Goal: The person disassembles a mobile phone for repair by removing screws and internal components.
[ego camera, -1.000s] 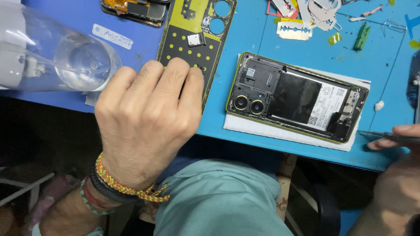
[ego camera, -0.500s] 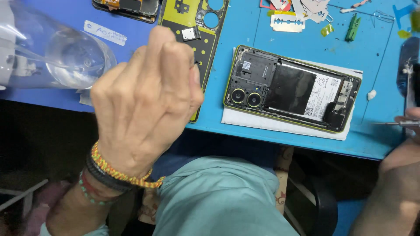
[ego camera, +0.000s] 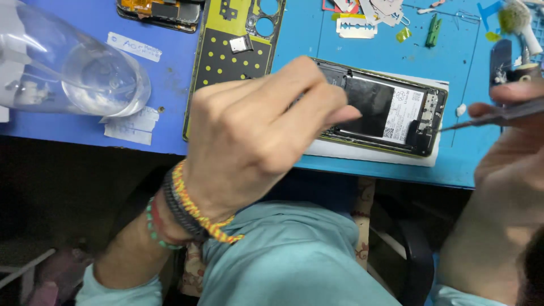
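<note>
An opened phone point(ego camera: 396, 110) with its back off, showing a black battery and a white label, lies on a white sheet point(ego camera: 362, 154) on the blue mat point(ego camera: 68, 127). My left hand point(ego camera: 255, 130), with braided bands at the wrist, hovers over the phone's left end. Its fingers are curled together with nothing seen in them, and they hide the camera end. My right hand point(ego camera: 510, 164) grips a thin dark metal tool point(ego camera: 498, 116). The tool's tip points at the phone's right end.
A yellow-green back cover point(ego camera: 226, 62) with dots lies left of the phone. A clear glass vessel point(ego camera: 85, 73) lies on its side at far left. Another phone part point(ego camera: 164, 11), a razor blade point(ego camera: 356, 26) and a green clip point(ego camera: 433, 29) sit along the far edge.
My left hand lifted off the table edge and swung right over the phone, curling its fingers. My right hand came up into view, bringing the tool's tip to the phone's right end.
</note>
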